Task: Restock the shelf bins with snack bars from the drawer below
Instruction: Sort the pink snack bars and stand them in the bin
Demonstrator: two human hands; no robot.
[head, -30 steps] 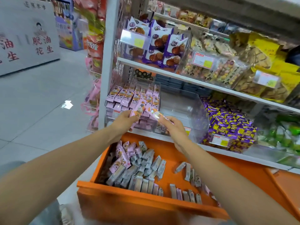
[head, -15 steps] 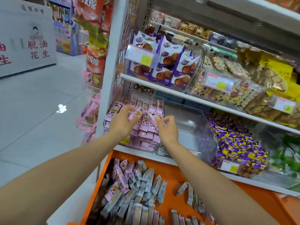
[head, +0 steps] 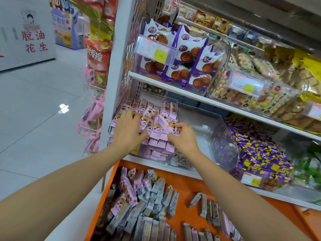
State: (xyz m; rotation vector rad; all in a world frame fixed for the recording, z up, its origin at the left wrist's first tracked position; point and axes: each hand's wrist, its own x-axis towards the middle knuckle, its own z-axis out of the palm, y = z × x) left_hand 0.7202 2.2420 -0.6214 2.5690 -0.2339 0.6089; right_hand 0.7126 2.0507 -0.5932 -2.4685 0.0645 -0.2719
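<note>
Reaching over the drawer, both hands meet at the bin that sits on the shelf at the drawer's 12 o'clock. Pink bars fill this bin in stacked rows, up to its rim. The left hand lies on the top row at the stack's 9 o'clock side, fingers bent over the wrappers and thumb against their near ends; whether it clasps one I cannot tell. The right hand, at 3 o'clock of the left, pinches one bar between thumb and fingertips, its far end touching the top row. Loose bars, pink and grey, lie heaped in the drawer's 9 o'clock half. At 3 o'clock of the bin stands a second bin with a few grey bars at its front.
</note>
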